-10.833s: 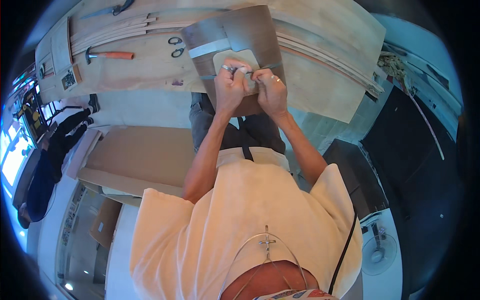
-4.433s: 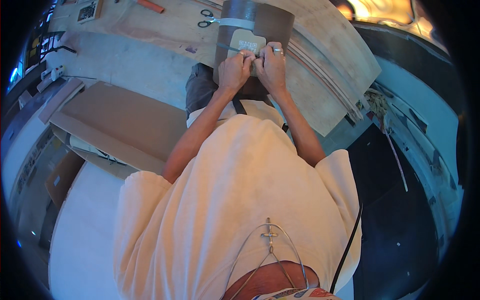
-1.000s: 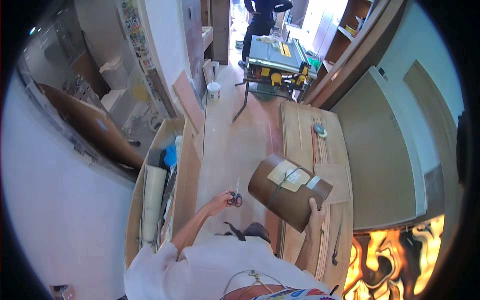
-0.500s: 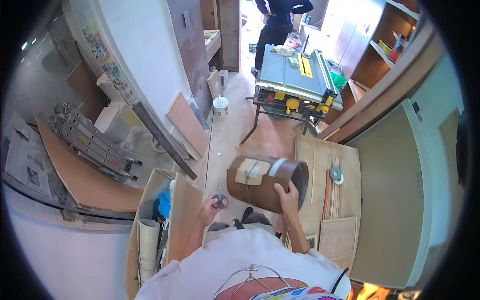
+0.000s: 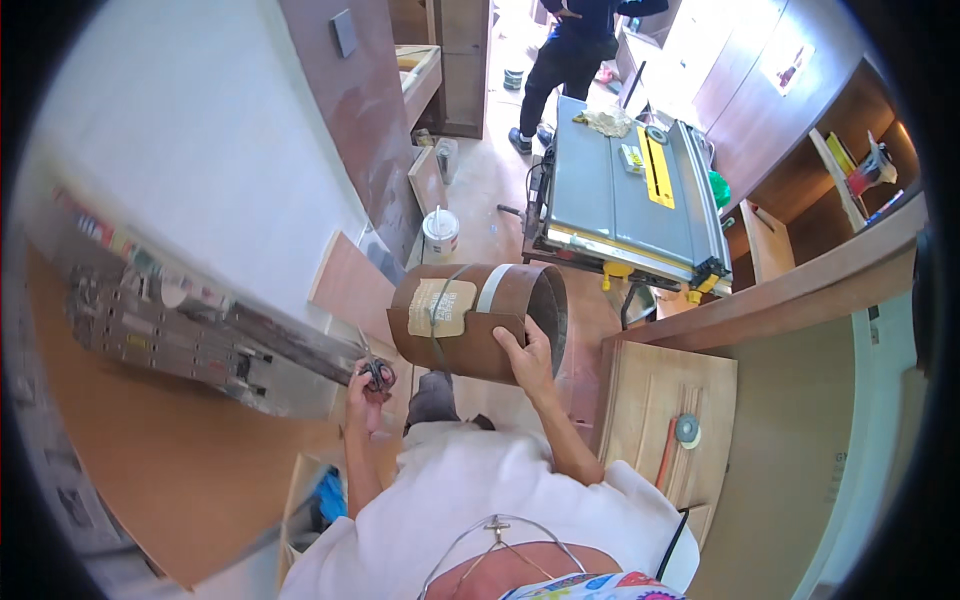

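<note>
A wide brown roll of sheet material (image 5: 468,350) is held sideways in front of my chest. My right hand (image 5: 533,360) grips it at its open right end, thumb on the outside and the fingers largely hidden within. A dark tie (image 5: 437,350) runs round the roll over a tan paper label (image 5: 440,307), and a white strip (image 5: 492,288) lies farther right. My left hand (image 5: 360,402) is closed on the dark handles of a pair of scissors (image 5: 377,375). Their blades point up and away, a little left of the roll and apart from it.
A table saw (image 5: 620,190) stands ahead on the right, with a person (image 5: 580,60) behind it. A white bucket (image 5: 440,230) and leaning boards (image 5: 350,285) line the left wall. Wooden panels (image 5: 665,400) carrying a tape roll (image 5: 687,429) lie at right.
My view has moved forward and turned, so the table saw looks nearer and the cardboard box has slid toward the lower edge. Both hands still hold the roll and the scissors.
</note>
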Motion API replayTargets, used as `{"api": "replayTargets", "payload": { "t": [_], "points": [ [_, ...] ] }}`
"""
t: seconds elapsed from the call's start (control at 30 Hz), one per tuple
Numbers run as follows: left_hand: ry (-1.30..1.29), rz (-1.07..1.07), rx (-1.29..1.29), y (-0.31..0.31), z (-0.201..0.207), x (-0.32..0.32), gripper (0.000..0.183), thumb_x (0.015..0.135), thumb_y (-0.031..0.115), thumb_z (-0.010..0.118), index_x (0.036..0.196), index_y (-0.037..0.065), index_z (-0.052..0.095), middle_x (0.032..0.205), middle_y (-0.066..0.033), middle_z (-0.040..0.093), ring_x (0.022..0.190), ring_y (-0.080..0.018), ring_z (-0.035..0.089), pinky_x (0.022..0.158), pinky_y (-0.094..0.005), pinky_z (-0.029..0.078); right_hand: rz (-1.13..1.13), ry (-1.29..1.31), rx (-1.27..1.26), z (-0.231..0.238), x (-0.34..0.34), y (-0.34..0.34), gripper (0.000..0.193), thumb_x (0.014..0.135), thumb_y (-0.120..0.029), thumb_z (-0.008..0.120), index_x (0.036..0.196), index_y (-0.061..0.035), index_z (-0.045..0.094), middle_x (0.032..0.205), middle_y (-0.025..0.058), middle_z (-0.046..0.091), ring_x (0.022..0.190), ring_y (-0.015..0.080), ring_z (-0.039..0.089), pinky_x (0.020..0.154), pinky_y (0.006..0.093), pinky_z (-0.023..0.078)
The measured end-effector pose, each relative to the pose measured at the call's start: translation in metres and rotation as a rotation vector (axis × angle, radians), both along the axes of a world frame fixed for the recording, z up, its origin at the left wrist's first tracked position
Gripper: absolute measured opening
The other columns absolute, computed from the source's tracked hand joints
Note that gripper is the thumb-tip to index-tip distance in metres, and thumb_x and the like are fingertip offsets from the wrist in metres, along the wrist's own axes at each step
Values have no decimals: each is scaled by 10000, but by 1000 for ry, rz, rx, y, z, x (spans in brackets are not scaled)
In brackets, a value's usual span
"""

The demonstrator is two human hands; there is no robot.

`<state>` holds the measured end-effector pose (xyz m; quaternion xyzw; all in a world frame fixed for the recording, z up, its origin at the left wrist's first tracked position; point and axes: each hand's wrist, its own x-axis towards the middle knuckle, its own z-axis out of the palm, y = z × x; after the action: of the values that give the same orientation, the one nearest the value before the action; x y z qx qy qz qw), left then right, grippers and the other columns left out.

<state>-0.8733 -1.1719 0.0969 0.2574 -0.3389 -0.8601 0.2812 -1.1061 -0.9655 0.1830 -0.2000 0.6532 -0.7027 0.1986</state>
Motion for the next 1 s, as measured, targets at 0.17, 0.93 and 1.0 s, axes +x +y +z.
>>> {"api": "replayTargets", "payload": {
  "t": [0.17, 0.93, 1.0],
  "points": [
    [8, -174, -102, -122, 41, -116, 248, 901, 151, 506, 1123, 42, 487, 887, -115, 592, 889, -229, 588, 876, -383, 470, -71, -18, 1, 16, -74, -94, 287, 916, -154, 664, 1149, 11, 631, 993, 68, 692, 891, 114, 607, 800, 274, 498],
    [-21, -260, 97, -328, 40, -514, 394, 725, 166, 596, 1091, 84, 475, 793, -56, 543, 771, -196, 568, 1044, -502, 409, -129, -77, -67, 30, -484, -330, 337, 917, -191, 667, 1166, 30, 618, 1023, 90, 697, 913, 123, 609, 824, 275, 493],
    [13, -335, 94, -347, 49, -551, 396, 722, 188, 601, 1086, 84, 485, 764, -54, 545, 746, -201, 563, 1035, -500, 405, -178, -72, -95, 35, -516, -333, 337, 919, -181, 666, 1176, 30, 616, 1042, 89, 695, 931, 126, 609, 833, 274, 493]
  ]
}}
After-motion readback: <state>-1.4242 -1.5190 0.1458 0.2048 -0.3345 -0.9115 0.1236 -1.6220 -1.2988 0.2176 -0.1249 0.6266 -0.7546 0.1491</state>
